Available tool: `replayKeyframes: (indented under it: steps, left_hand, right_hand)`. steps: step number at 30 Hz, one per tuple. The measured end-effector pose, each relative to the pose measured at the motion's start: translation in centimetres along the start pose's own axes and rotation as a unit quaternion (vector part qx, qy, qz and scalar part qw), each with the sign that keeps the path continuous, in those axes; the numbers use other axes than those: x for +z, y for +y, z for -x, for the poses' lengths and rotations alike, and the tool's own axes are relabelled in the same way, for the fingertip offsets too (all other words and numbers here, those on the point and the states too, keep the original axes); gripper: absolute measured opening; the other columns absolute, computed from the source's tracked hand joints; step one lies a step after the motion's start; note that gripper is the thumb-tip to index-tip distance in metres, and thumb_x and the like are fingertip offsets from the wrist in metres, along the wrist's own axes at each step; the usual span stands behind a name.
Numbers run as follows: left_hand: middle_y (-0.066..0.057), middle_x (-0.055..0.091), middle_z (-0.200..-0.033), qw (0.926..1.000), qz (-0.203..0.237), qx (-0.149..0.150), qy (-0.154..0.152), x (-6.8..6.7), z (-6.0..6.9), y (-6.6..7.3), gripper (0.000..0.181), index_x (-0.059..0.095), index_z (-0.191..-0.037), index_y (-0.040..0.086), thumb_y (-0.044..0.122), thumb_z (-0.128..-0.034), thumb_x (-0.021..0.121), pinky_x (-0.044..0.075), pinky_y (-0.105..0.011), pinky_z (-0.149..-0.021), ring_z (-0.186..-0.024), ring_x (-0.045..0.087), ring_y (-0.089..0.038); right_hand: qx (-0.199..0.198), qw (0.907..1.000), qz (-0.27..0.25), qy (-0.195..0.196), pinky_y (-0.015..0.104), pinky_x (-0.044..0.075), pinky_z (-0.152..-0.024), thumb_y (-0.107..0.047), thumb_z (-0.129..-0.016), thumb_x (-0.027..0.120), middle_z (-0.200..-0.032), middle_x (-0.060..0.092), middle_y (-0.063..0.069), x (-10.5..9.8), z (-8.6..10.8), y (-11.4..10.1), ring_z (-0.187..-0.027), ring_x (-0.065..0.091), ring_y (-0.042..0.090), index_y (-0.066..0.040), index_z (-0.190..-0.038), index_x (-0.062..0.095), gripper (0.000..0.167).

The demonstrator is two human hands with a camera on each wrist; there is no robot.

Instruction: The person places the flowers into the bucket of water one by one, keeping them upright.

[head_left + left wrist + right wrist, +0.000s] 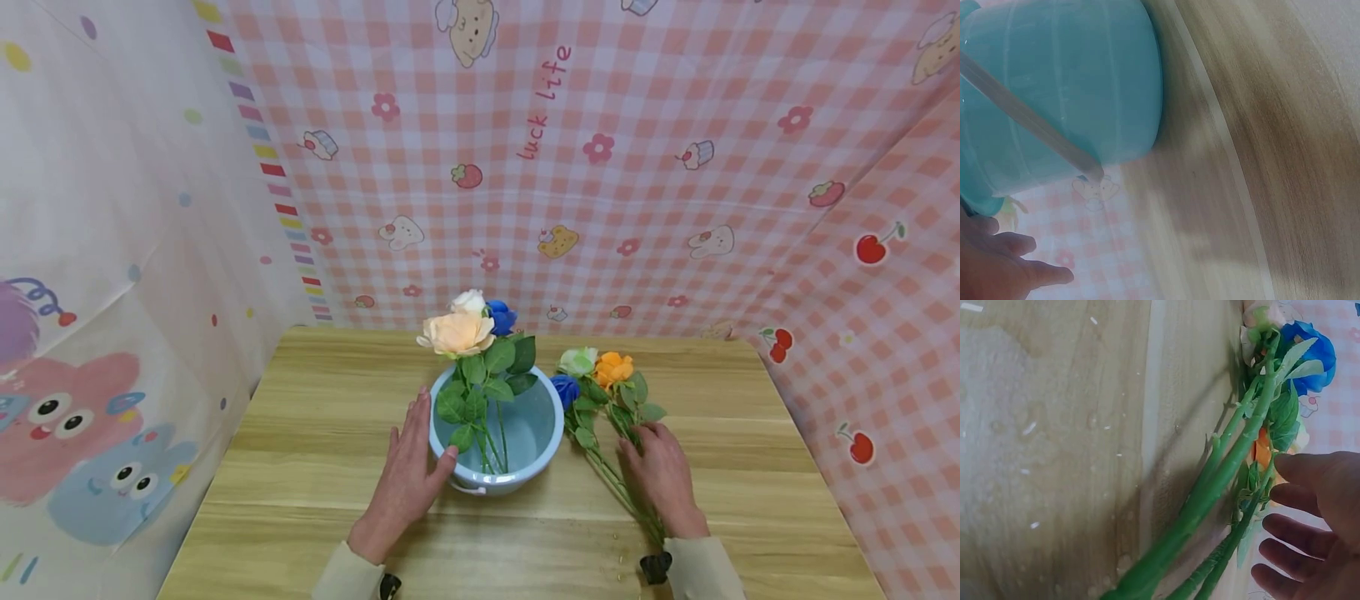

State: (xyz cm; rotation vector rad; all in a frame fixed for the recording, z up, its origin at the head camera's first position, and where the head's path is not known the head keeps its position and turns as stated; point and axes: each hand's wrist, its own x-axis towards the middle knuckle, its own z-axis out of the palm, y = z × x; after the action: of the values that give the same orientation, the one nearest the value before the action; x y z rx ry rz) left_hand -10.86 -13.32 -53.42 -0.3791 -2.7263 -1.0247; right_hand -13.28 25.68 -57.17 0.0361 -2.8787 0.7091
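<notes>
A light blue bucket [553, 433] stands mid-table, holding a peach rose [456, 333], a white rose [468, 301] and a blue rose [501, 317] upright. My left hand [411, 467] lies along the bucket's left side, fingers extended and thumb near the front rim; the left wrist view shows only some fingers. To the right of the bucket lie another blue rose [1313, 359], a pale green-white rose [578, 361] and an orange flower [614, 369]. My right hand [663, 475] is at their green stems [1210, 494], its thumb and fingertips beside a thin stem, without a plain grip.
The wooden table [330, 400] has small drops on it near the stems. A pink checked cloth [525, 200] hangs behind, with a white patterned cloth [150, 275] at the left. A thin handle [1035, 122] hangs across the bucket's side.
</notes>
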Motion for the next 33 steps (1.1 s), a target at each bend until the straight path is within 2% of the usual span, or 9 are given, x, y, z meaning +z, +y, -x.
replayKeyframes:
  steps: [8, 13, 19, 26, 33]
  left_hand:
    - [-0.015, 0.014, -0.172, 1.0, 0.003, 0.0, -0.001, -0.2, 0.1, 0.1, 0.085, 0.014, -0.166, 0.003, 0.043, -0.1019, 0.053, 0.019, -0.075, -0.116, -0.155, 0.018, -0.041]
    - [-0.016, 0.014, -0.172, 1.0, 0.003, -0.002, -0.003, -0.2, 0.1, 0.1, 0.085, 0.014, -0.166, 0.003, 0.043, -0.1021, 0.053, 0.019, -0.074, -0.116, -0.156, 0.017, -0.04]
    - [-0.017, 0.014, -0.172, 1.0, 0.001, -0.003, -0.004, -0.1, 0.1, 0.1, 0.084, 0.014, -0.165, 0.002, 0.042, -0.1022, 0.052, 0.019, -0.075, -0.116, -0.155, 0.019, -0.041]
    - [-0.015, 0.014, -0.172, 1.0, -0.002, -0.001, -0.003, -0.1, 0.1, 0.1, 0.084, 0.014, -0.165, 0.002, 0.043, -0.1021, 0.052, 0.019, -0.075, -0.116, -0.155, 0.02, -0.042]
    - [-0.011, 0.011, -0.173, 1.0, -0.001, -0.004, -0.005, -0.1, 0.1, 0.1, 0.084, 0.014, -0.165, 0.003, 0.043, -0.1022, 0.053, 0.019, -0.074, -0.116, -0.156, 0.018, -0.04]
  right_hand:
    - [0.007, 1.0, 0.0, 0.007, 0.059, 0.05, -0.085, -0.01, -0.095, 0.072, -0.105, 0.064, 0.026, 0.4, -0.2, 0.3, -0.098, 0.061, 0.045, 0.009, -0.108, 0.074, 0.023]
    - [0.024, 0.9996, 0.005, -0.009, 0.057, 0.051, -0.082, -0.008, -0.095, 0.071, -0.099, 0.066, 0.023, 0.4, -0.3, 0.2, -0.093, 0.062, 0.042, 0.009, -0.107, 0.074, 0.021]
    - [0.052, 0.9981, 0.008, -0.034, 0.058, 0.053, -0.078, -0.006, -0.095, 0.068, -0.097, 0.067, 0.021, 0.2, -0.6, 0.1, -0.09, 0.064, 0.04, 0.008, -0.108, 0.074, 0.02]
    - [0.065, 0.9969, 0.0, -0.044, 0.058, 0.054, -0.079, -0.006, -0.095, 0.068, -0.099, 0.072, 0.022, -0.4, -0.7, 0.1, -0.093, 0.068, 0.043, 0.004, -0.105, 0.076, 0.017]
    - [0.087, 0.9947, -0.023, -0.049, 0.056, 0.055, -0.076, -0.008, -0.097, 0.067, -0.098, 0.074, 0.018, -1.1, -0.6, 0.0, -0.09, 0.069, 0.038, 0.002, -0.105, 0.076, 0.016]
